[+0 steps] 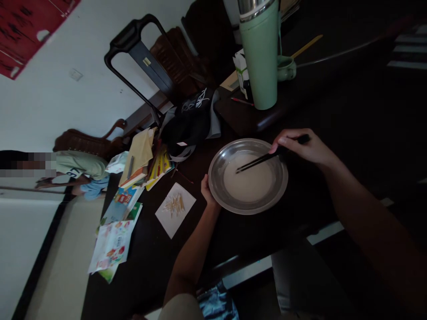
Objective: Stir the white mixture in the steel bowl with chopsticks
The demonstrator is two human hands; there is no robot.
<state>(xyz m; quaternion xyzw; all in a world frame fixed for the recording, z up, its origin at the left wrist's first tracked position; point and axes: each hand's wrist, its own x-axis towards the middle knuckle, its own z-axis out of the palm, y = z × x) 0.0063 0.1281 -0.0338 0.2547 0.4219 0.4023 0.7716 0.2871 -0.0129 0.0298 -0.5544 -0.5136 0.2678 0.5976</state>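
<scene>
Dark table (150,262), dim room, pale wall (96,22) behind. Another person (83,166) well left of the bowl. Everything below is relative to the metal bowl (216,182): we have it right in front of us, whitish liquid (250,186) in the bottom. Can't tell if its base rests on the table or is lifted.

Left hand (209,192) grips the bowl's left side from outside, fingers at the rim. Right hand (305,149) is closed around black chopsticks (271,155) at the bowl's right, tips over the liquid; can't tell if they dip in.

Left of the bowl: paper (171,227) with small thin sticks (175,206) on it, then books (153,173) further out. Beyond the bowl: black bag (187,126) to the left, green flask (262,66) to the right.

Handling, our guess: bowl thin, stiff, light; liquid adds weight and sloshes on a tilt. Slick if wet, so we'd grip under the rim, thumb outside the liquid. Chopsticks light, smooth, rigid; best held near the thick end.
</scene>
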